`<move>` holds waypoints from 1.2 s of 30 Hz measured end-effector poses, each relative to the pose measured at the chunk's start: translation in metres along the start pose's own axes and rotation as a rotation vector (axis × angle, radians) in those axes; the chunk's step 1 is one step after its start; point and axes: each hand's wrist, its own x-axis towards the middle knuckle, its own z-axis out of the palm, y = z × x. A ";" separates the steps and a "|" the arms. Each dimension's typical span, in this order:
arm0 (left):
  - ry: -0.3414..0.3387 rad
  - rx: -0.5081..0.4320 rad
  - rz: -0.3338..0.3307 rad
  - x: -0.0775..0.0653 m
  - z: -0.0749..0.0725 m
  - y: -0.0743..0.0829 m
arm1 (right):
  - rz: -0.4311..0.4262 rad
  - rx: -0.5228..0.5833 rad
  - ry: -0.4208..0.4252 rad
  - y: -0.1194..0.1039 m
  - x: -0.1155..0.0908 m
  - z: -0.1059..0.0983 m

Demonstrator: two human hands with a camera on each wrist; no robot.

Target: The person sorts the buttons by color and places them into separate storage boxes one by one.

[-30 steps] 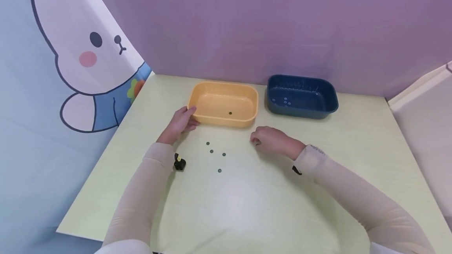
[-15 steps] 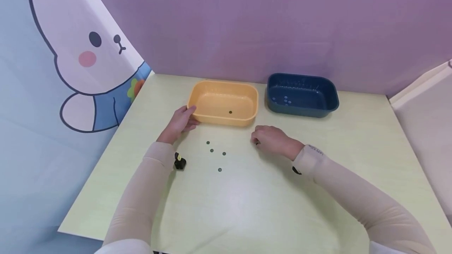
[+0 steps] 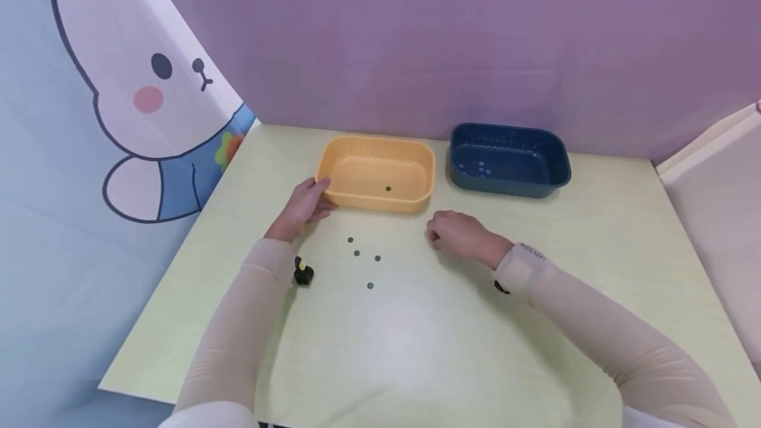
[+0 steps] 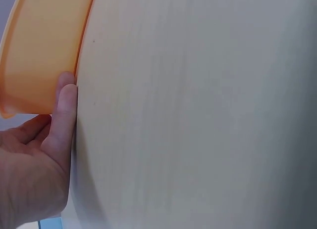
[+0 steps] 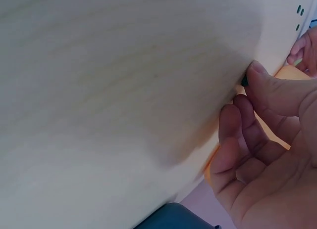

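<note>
My left hand [image 3: 302,207] grips the near left corner of an orange plastic basin [image 3: 374,204], thumb over the rim and fingers low against the outside. The left wrist view shows fingers along that basin's wall [image 4: 39,51]. On the basin's floor lies one small dark green disc [image 3: 388,189]. My right hand [image 3: 458,235] is low over the table, right of several loose green discs [image 3: 357,253]. In the right wrist view its thumb and a finger pinch a small dark green disc [image 5: 244,80], mostly covered by the thumb. The other fingers are curled.
A dark blue basin [image 3: 511,187] stands to the right of the orange one, with several small discs [image 3: 481,170] inside. A black wrist-camera mount [image 3: 303,274] shows beside the left sleeve. Behind the pale table [image 3: 416,349] rises a purple backdrop [image 3: 404,38].
My right hand has shifted very slightly to the right, its fingers still curled. The left hand, both basins and the loose discs have stayed in place.
</note>
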 end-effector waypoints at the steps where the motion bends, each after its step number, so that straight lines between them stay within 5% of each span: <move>1: -0.001 -0.002 0.000 0.001 0.000 -0.001 | 0.003 -0.002 0.001 0.001 0.000 0.001; 11: 0.030 0.003 0.034 0.032 -0.005 -0.029 | 0.008 -0.003 0.024 0.004 0.001 0.005; 36: 0.029 0.021 0.044 0.035 -0.007 -0.032 | 0.000 -0.009 0.057 -0.002 -0.006 0.009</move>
